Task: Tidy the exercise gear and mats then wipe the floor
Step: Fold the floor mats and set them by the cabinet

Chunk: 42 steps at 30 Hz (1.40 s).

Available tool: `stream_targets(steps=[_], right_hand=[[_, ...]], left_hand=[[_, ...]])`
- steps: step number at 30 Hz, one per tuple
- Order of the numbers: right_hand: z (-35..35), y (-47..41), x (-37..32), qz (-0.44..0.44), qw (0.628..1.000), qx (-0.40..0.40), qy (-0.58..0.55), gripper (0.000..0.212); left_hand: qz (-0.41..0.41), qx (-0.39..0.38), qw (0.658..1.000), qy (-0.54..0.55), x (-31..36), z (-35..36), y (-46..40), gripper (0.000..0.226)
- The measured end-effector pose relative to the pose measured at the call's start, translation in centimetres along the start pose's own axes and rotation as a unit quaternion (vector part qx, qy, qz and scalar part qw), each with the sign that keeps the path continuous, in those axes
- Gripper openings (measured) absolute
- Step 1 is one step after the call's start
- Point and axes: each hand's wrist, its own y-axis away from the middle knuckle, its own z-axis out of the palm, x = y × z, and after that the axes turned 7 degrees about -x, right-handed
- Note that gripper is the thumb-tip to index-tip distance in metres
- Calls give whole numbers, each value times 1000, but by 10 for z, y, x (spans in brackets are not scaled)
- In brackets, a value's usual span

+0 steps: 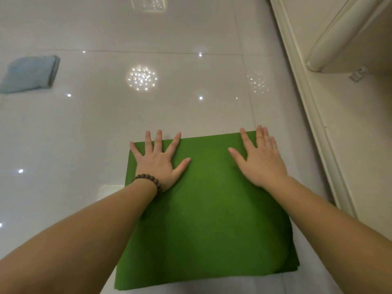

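A green mat [207, 211], folded into a rectangle, lies flat on the glossy white tiled floor [106, 128] in front of me. My left hand [158, 161], with a brown bead bracelet on its wrist, presses flat on the mat's far left corner, fingers spread. My right hand [261, 158] presses flat on the far right corner, its fingertips reaching just past the far edge. Neither hand grips anything. A light blue cloth [29, 74] lies crumpled on the floor at the far left, well away from both hands.
A cream wall with a moulded skirting [314, 115] runs along the right side, close to the mat's right edge. Cream furniture [343, 41] stands at the upper right. Ceiling lights reflect in the tiles.
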Motion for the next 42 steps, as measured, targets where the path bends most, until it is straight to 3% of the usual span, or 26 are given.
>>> stream_targets(steps=[12, 19, 22, 27, 29, 37, 42], right_hand=[[65, 75, 1, 38, 998, 51, 16, 77], [69, 69, 4, 30, 997, 69, 3, 75], [68, 70, 4, 25, 998, 66, 5, 75], [68, 74, 2, 42, 996, 81, -21, 73], [66, 75, 0, 51, 995, 80, -36, 72], [50, 83, 7, 64, 991, 10, -116, 76], [35, 95, 17, 53, 972, -43, -226, 88]], left_hand=[[11, 19, 1000, -1, -3, 7, 1, 77], [25, 47, 992, 114, -9, -5, 16, 84], [-23, 40, 991, 125, -30, 0, 51, 92], [-135, -7, 927, 349, -55, 27, 104, 101], [-139, -2, 926, 351, -50, 24, 106, 99], [-114, -106, 871, 465, -57, 15, 122, 108], [-109, -74, 862, 489, -53, 20, 138, 112]])
